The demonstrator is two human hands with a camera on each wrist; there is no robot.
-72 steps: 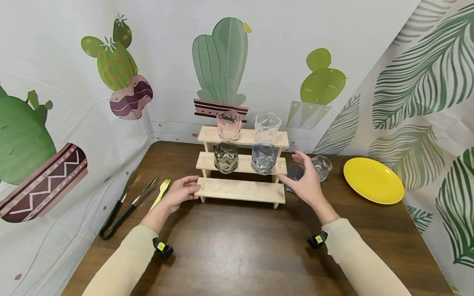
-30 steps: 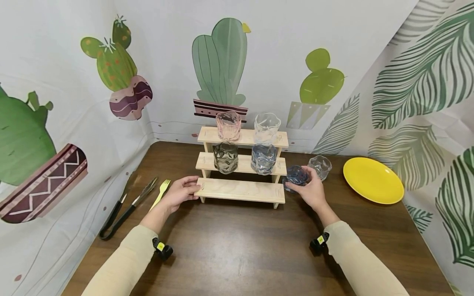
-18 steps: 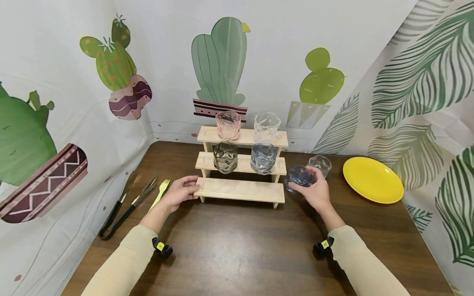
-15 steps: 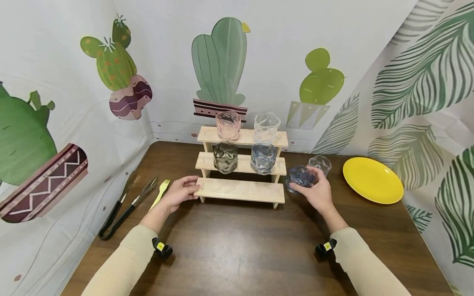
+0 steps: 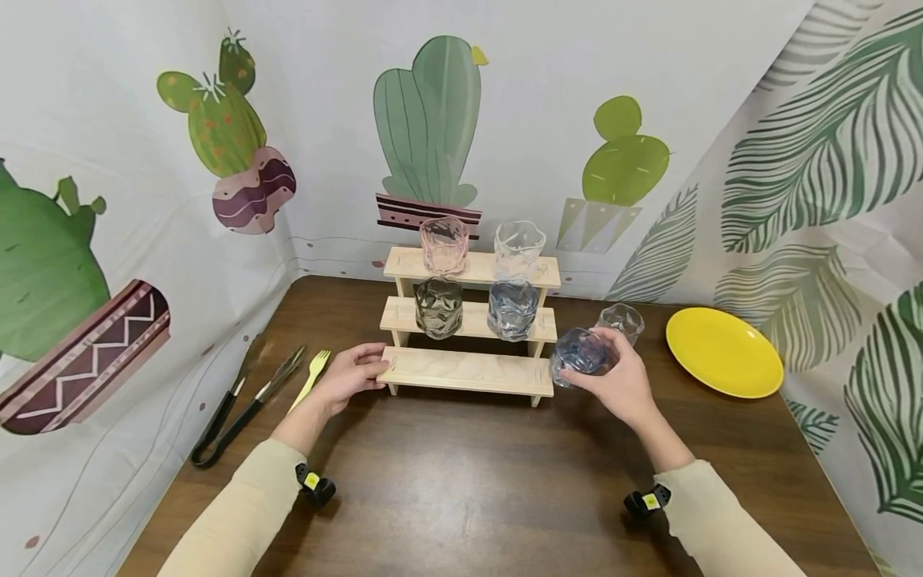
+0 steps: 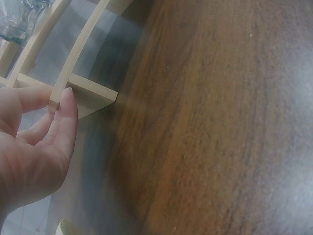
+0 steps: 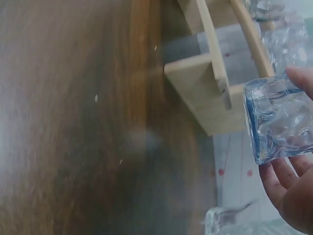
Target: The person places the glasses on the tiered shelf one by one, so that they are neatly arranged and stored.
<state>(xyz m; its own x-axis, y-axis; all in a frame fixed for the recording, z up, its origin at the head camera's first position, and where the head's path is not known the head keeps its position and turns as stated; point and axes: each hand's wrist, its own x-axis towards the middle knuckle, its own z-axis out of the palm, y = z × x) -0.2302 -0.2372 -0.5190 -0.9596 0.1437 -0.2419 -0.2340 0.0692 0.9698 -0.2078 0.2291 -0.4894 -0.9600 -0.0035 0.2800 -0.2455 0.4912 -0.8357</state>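
Note:
My left hand (image 5: 349, 378) pinches the left end of the bottom board of a three-tier wooden stand (image 5: 469, 370), thumb above and fingertips below in the left wrist view. Just off the stand's right end, my right hand (image 5: 623, 385) grips a blue drinking glass (image 5: 577, 357) between thumb and fingers; the right wrist view shows the glass (image 7: 279, 120) beside the stand's end panel (image 7: 200, 93). The middle tier carries a smoky glass (image 5: 439, 311) and another blue glass (image 5: 513, 312). On the top tier are a pink glass (image 5: 445, 244) and a clear glass (image 5: 519, 248).
Behind my right hand another clear glass (image 5: 622, 320) stands on the wooden table (image 5: 461, 473). A yellow plate (image 5: 724, 353) lies farther right. Black-handled tongs (image 5: 248, 413) and a yellow fork (image 5: 315, 373) lie at the left. A patterned cloth (image 5: 324, 160) hangs behind.
My right hand came down from beside the stand, took hold of the blue glass at the right, then drew it slightly toward me and tilted it. The left hand stayed on the board.

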